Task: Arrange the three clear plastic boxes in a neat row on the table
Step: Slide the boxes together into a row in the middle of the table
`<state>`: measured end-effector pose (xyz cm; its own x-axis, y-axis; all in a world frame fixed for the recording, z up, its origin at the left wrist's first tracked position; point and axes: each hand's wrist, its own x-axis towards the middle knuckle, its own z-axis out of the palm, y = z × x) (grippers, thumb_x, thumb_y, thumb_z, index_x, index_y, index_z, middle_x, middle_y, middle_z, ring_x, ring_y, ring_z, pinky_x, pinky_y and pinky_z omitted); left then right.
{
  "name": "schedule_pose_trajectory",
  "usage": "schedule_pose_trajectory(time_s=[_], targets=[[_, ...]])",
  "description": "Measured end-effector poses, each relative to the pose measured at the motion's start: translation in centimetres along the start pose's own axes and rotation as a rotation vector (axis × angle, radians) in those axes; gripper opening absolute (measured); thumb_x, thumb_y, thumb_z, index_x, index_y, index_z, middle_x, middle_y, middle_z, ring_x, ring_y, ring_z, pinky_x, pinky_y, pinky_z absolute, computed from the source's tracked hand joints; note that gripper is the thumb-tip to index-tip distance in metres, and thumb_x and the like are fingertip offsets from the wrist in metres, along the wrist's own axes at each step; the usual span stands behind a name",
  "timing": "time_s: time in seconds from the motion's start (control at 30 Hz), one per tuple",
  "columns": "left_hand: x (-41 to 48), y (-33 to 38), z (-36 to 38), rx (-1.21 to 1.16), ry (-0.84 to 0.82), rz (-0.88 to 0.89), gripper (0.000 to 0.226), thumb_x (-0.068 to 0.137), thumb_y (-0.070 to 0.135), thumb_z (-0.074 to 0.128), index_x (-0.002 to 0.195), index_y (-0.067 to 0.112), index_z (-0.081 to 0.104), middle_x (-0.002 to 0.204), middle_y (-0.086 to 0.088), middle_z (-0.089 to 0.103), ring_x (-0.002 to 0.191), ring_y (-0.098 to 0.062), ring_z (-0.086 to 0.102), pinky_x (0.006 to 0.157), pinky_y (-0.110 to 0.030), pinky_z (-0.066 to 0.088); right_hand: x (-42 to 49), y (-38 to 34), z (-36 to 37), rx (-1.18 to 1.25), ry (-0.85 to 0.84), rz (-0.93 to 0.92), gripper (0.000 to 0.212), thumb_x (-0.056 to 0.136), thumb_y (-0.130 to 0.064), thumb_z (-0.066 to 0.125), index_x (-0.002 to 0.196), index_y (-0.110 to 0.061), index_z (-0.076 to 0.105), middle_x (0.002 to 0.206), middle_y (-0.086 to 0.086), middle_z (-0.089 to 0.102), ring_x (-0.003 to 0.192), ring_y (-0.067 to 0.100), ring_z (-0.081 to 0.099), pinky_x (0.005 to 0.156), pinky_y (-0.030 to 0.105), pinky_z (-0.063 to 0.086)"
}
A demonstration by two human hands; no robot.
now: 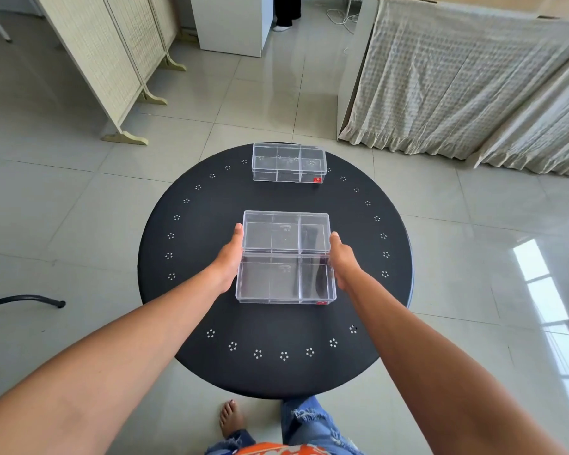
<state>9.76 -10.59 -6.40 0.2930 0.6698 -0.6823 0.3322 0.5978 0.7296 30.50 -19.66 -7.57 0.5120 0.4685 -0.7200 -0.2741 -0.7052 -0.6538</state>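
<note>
Both forearms reach forward over the round black surface, and between them sit two of the clear boxes, touching along their long sides. The left hand lies flat and open against the left ends of the near box and the middle box, near the seam between them; the right hand presses the same way on the right ends. Neither hand curls around anything; the pair is squeezed between the palms, whether resting on the surface or just lifted I cannot tell. The far box stands well apart at the surface's far edge, roughly in line with the others. The step in hand looks like squaring up or shifting the joined pair. Next, the gap to the far box needs closing, with the ends kept flush.
</note>
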Motion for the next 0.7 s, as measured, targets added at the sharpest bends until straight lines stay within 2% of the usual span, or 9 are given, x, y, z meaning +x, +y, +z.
schedule_pose_trajectory(time_s=[0.23,0.37,0.43,0.5,0.6,0.7], targets=[[-0.3,0.0,0.1,0.043,0.003,0.018,0.078,0.088,0.075,0.02,0.143,0.025,0.044,0.148,-0.003,0.047,0.134,-0.017,0.042,0.096,-0.031,0.03,0.2,0.1,0.0,-0.008,0.018,-0.018,0.064,0.103,-0.051,0.028,0.13,-0.002,0.061,0.125,0.015,0.068,0.118,0.034,0.063,0.109,0.047,0.048],[-0.3,0.1,0.1,0.047,-0.017,0.017,0.076,0.088,0.076,0.02,0.141,0.028,0.047,0.148,-0.001,0.048,0.137,-0.018,0.041,0.105,-0.034,0.03,0.4,0.2,-0.1,-0.003,0.01,-0.027,0.062,0.103,-0.049,0.029,0.125,-0.001,0.062,0.109,0.011,0.065,0.101,0.03,0.061,0.105,0.045,0.049],[-0.3,0.1,0.1,0.05,-0.018,0.012,0.076,0.088,0.076,0.019,0.14,0.028,0.047,0.148,-0.001,0.048,0.137,-0.018,0.041,0.103,-0.034,0.03,0.6,0.3,-0.1,-0.006,0.013,-0.029,0.061,0.103,-0.05,0.029,0.121,-0.003,0.062,0.104,0.009,0.064,0.098,0.028,0.06,0.102,0.043,0.049],[-0.1,0.2,0.0,0.036,-0.001,0.013,0.077,0.089,0.074,0.02,0.142,0.025,0.045,0.149,-0.004,0.046,0.138,-0.02,0.041,0.1,-0.033,0.031,0.7,0.1,-0.3,-0.015,0.028,-0.033,0.058,0.103,-0.053,0.029,0.112,-0.006,0.061,0.095,0.004,0.063,0.093,0.026,0.059,0.09,0.038,0.048],[0.6,0.9,-0.6,0.042,0.06,0.014,0.084,0.088,0.075,0.022,0.148,0.018,0.035,0.156,-0.007,0.036,0.144,-0.024,0.032,0.112,-0.037,0.024,0.8,-0.4,-0.9,-0.013,0.052,-0.033,0.055,0.103,-0.056,0.029,0.098,-0.01,0.059,0.081,-0.001,0.056,0.07,0.018,0.05,0.065,0.031,0.041],[1.7,2.3,-1.6,0.087,0.111,0.0,0.091,0.085,0.078,0.023,0.151,0.017,0.027,0.16,-0.004,0.028,0.147,-0.024,0.025,0.12,-0.044,0.018,1.2,-1.6,-1.7,-0.032,0.088,-0.04,0.052,0.104,-0.056,0.03,0.089,-0.011,0.051,0.073,-0.003,0.043,0.062,0.015,0.038,0.057,0.028,0.032]])
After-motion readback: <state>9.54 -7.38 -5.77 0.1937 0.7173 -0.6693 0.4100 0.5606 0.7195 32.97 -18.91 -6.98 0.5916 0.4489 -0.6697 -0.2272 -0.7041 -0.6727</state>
